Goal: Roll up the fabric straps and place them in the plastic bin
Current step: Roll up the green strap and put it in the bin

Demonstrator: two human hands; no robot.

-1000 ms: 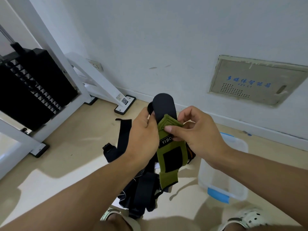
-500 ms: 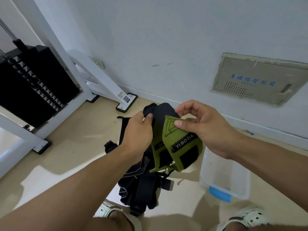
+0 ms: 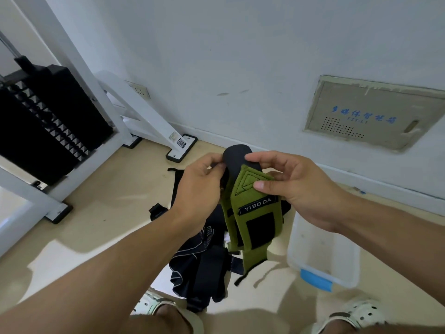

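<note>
From the head view, both hands hold one green strap [image 3: 250, 213] in the air above the floor [image 3: 108, 213], in front of the person. The left hand [image 3: 199, 189] pinches the strap's black rounded end [image 3: 238, 157] from the left, fingers curled round its edge. The right hand [image 3: 293, 186] grips the green top, thumb pressed on the stitched triangle and fingers curled behind. The strap's long axis runs roughly up and down, black end on top and the free tail hanging toward the person's feet. Rolling would probably start at the top, where both hands already meet, and wind down the length.

The bin [image 3: 322, 256] stands on the floor just below and to the right of the right hand, so that hand looks nearer for the drop. What it holds cannot be made out through the cloudy wall.

A pile of dark straps [image 3: 199, 261] lies on the floor under the green one, partly hidden by the left forearm; how many there are cannot be told. A second green layer shows behind the front one, and whether it is the same strap folded over or another is unclear.
</note>
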